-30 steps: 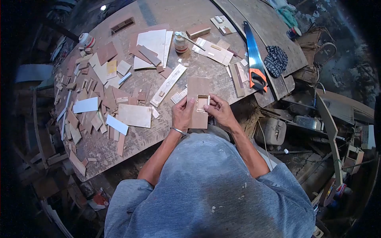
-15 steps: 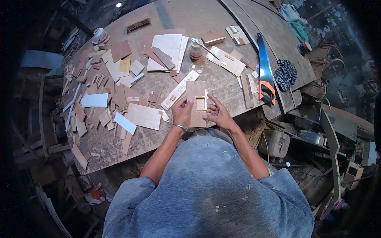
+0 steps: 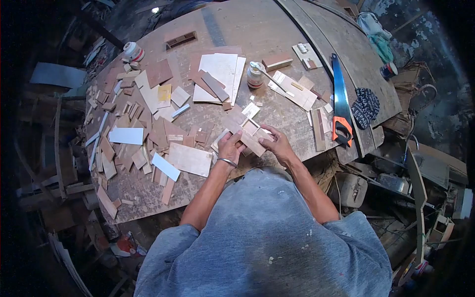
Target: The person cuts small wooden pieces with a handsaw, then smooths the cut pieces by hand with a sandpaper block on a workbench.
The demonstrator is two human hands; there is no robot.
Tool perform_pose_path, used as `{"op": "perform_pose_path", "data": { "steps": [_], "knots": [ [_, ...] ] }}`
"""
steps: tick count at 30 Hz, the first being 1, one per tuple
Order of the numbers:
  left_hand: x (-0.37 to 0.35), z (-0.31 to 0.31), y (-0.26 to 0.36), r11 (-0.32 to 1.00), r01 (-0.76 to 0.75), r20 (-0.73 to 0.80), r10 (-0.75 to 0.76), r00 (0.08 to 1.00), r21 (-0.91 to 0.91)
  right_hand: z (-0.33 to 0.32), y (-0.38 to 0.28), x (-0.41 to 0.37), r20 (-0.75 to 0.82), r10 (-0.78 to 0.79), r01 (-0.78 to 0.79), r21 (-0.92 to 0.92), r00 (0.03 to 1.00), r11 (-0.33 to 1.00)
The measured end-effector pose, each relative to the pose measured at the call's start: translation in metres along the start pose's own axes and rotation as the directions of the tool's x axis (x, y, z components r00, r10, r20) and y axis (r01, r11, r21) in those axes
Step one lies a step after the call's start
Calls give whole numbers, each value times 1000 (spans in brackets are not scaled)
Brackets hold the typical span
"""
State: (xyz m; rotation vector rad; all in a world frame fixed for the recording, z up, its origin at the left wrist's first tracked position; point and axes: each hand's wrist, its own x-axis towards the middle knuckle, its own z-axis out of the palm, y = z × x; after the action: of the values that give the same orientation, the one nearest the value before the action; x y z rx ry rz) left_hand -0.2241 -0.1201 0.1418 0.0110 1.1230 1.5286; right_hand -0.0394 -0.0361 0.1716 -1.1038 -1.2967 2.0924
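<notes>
A narrow wooden board is held between both hands above the table's near edge, turned diagonally. On its face sits a small square frame of thin wood strips. My left hand is closed on the board's lower left edge, thumb on top. At the lower right edge, my right hand grips the board between thumb and fingers, close beside the frame. Some fingertips are hidden beneath the board. Just behind it lies a long pale strip, partly covered by the board.
Wood offcuts crowd the left of the worktable. A glue jar with a brush stands beyond my hands. To the right lie a handsaw and a dark printed cap. Another jar stands at the far left.
The board has rotated from upright in view to a diagonal, its far end swinging left. My right hand has closed in on its edge. The whole view has shifted slightly.
</notes>
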Motion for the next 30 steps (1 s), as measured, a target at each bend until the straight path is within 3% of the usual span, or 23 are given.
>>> {"op": "perform_pose_path", "data": {
  "steps": [7, 11, 14, 18, 24, 30],
  "knots": [
    [7, 0, -1, 996, -74, 24, 75, 997, -40, 2, 1, 14, 4, -59, 59, -131, 998, 990],
    [10, -2, -3, 999, -39, -5, 39, 999, 4, -3, 18, 18, 6, -101, 100, -169, 995, 981],
    [13, -16, -9, 996, 8, -10, -7, 1000, 90, -11, 23, 19, 7, 23, -23, -28, 1000, 999],
    [18, -25, -13, 969, 78, -8, -79, 997, 234, -10, 25, 31, -4, 88, -88, -78, 996, 993],
    [15, -25, -7, 921, 118, -48, -108, 993, 371, -8, 38, 40, 26, 44, -37, -244, 999, 969],
    [18, -40, -11, 928, 120, -15, -123, 992, 351, 0, 33, 29, 12, 65, -62, -154, 998, 986]
  ]
}}
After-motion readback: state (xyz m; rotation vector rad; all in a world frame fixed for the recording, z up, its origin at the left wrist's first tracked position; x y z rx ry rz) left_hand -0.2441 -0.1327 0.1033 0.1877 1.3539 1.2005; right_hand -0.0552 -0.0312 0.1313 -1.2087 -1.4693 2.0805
